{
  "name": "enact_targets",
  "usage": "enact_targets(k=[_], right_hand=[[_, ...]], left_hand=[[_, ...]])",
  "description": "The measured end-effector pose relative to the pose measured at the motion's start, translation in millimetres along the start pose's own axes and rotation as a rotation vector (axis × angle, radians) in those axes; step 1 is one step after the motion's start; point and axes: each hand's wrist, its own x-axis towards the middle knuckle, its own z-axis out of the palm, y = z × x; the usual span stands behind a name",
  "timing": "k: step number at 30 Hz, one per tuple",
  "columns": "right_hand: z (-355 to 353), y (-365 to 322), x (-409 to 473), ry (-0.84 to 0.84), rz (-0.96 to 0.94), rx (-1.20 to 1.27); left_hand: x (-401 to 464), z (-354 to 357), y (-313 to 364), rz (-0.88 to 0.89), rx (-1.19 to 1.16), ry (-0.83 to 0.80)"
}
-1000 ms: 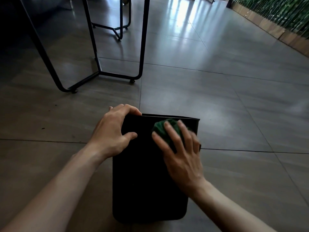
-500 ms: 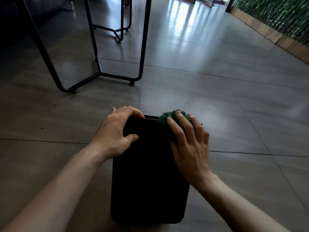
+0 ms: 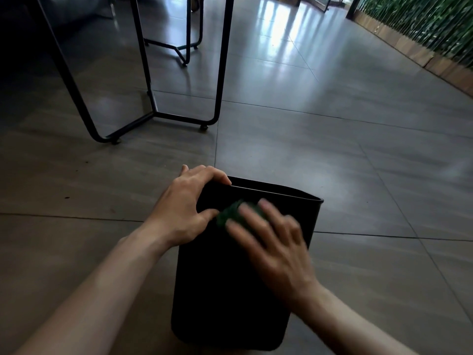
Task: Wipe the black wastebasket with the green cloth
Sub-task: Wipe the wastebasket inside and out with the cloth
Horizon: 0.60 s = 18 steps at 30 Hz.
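**Cloth pressed to the near wall of the basket**

The black wastebasket (image 3: pixel 230 290) stands on the grey tiled floor (image 3: pixel 332 162) right in front of me, at the lower middle of my view, its open rim tipped away toward 12 o'clock. My left hand (image 3: pixel 184 211) is clamped on the rim's corner at about 10 o'clock of the basket: fingers curled over the top edge, thumb laid flat against the near wall. My right hand (image 3: pixel 276 249) is spread flat on that same wall, pressing the green cloth (image 3: pixel 230 213) against it under my fingertips rather than closing round it. The cloth shows only as a bunched green patch past my fingers, toward 11 o'clock from the hand, just beside my left thumb. The right hand and cloth are smeared with motion blur, so I cannot tell how the cloth is folded. Black metal table legs (image 3: pixel 220 73) stand well apart at 11 o'clock, and a green slatted wall (image 3: pixel 422 24) runs at 2 o'clock.
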Motion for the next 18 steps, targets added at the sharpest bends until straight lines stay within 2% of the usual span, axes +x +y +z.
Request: enact_targets(k=[2, 4, 8, 10, 12, 16, 18], right_hand=[[-2.4, 2.4, 19.6, 0.077, 0.215, 0.03], [4.7, -11.0, 7.0, 0.087, 0.181, 0.018], [22.1, -48.5, -65.8, -0.138, -0.401, -0.058], [17.3, -42.3, -74.6, -0.23, -0.587, -0.147], [8.0, -25.8, -55.4, -0.18, -0.479, -0.069], [-13.2, 9.2, 5.6, 0.038, 0.106, 0.086], [-11.6, 7.3, 12.3, 0.078, 0.175, 0.092]], left_hand=[[-0.7, -1.3, 0.7, 0.0, -0.01, -0.004], [-1.1, -1.4, 1.5, -0.007, -0.014, -0.005], [-3.3, -3.2, 2.3, -0.017, -0.017, -0.024], [-4.4, -3.1, 2.3, -0.013, -0.028, -0.036], [-4.6, -3.5, 2.2, -0.008, -0.03, -0.038], [-4.6, -3.5, 3.4, 0.009, -0.018, -0.031], [-4.8, -3.9, 3.7, 0.012, -0.01, -0.024]])
